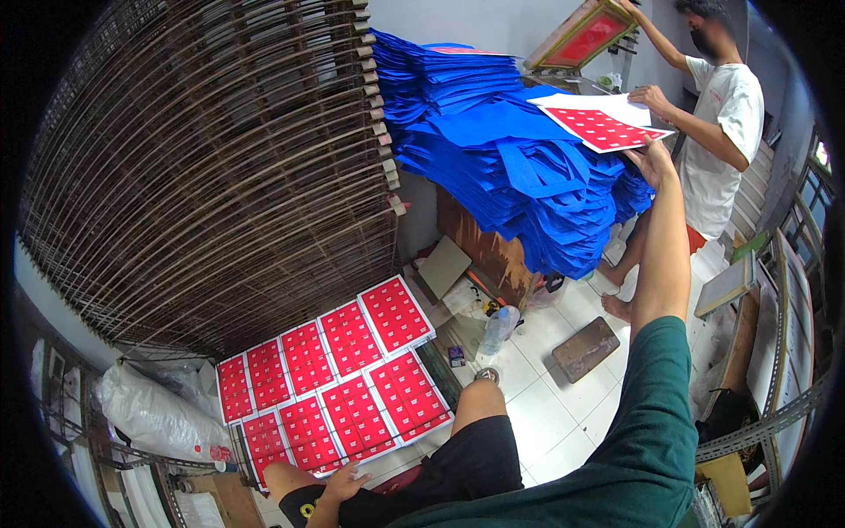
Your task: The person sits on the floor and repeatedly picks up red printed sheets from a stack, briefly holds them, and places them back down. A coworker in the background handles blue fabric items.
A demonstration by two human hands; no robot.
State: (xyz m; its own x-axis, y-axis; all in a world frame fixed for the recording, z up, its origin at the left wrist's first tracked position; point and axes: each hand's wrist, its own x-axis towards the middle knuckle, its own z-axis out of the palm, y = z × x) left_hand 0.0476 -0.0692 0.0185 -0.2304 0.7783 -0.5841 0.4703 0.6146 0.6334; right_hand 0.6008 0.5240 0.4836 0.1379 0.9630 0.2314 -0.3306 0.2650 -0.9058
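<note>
Right hand: fingers had the near right corner of a red-printed sheet pinched. Sheet sat just past the fingertips, over stacked blue fabric bags. Co-worker's hand was on the white part just beyond; couldn't tell if that was a second sheet. Left hand: fingers loosely curled, looked empty, just beside similar red sheets laid in two rows.

Step, my read: taking a print from under the raised screen frame. Next move likely called for carrying it level, by the margin, leftward to those rows by the slatted drying rack.

Sheet looked flat, slightly tilted: red field, small white marks, white border, no visible creases. Ink wetness: couldn't tell.
</note>
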